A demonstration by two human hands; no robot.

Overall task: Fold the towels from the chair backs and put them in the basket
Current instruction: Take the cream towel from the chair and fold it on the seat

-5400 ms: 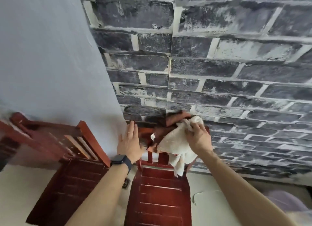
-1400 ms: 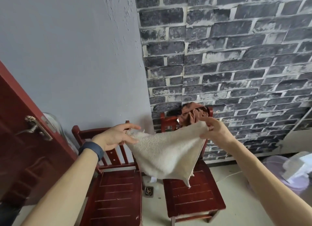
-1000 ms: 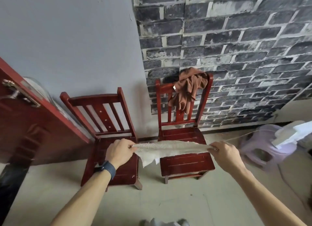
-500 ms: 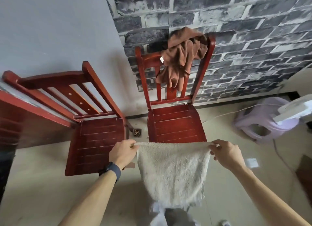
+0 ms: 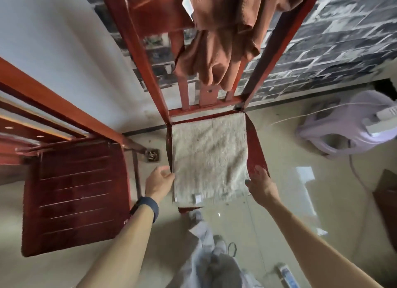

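A beige towel (image 5: pixel 209 156) lies spread flat on the seat of the right red chair (image 5: pixel 256 152). My left hand (image 5: pixel 160 181) pinches the towel's near left edge with curled fingers. At the near right corner my right hand (image 5: pixel 260 181) has its fingers straight and its thumb touching the towel. A brown towel (image 5: pixel 225 40) hangs bunched over the same chair's back. No basket is in view.
A second red chair (image 5: pixel 75 191) stands close on the left, its back bare. A lilac plastic stool (image 5: pixel 343 137) with a white item on it sits right, a floor drain (image 5: pixel 152 155) between the chairs. My legs (image 5: pixel 214 266) are below.
The beige towel came off the chair back, was stretched between both hands, and now lies flat on the seat. I have leaned in closer over the chair.
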